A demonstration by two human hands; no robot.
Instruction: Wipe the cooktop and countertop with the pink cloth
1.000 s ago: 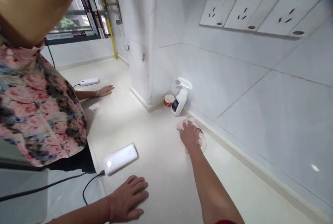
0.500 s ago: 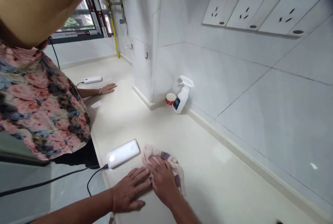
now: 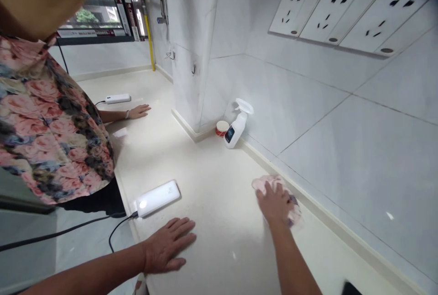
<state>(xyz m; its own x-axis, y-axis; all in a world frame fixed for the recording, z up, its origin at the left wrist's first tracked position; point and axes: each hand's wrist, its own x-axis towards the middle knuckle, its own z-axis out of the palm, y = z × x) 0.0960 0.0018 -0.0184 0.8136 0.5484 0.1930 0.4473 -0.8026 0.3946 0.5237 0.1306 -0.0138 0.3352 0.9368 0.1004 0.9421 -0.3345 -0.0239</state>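
Right hand (image 3: 275,201), fingers spread, on a pink cloth (image 3: 293,211); left of the cloth, the empty left hand (image 3: 169,244) lies flat on a counter (image 3: 212,171); beyond the cloth, 1 spray bottle (image 3: 237,126).

A white plastic spray bottle with a dark label (image 3: 236,126) stands just beside a small round red tub with a pale top (image 3: 222,129). Behind them rises a glossy white tiled wall (image 3: 369,149) bearing a row of three white socket plates (image 3: 342,18). Nearer lies a white rectangular device (image 3: 159,198) with a thin black cable (image 3: 110,239) at one end; a similar white device (image 3: 118,98) lies farther back. Beyond, a yellow pipe (image 3: 149,44) runs down near a dark-framed window (image 3: 97,23).
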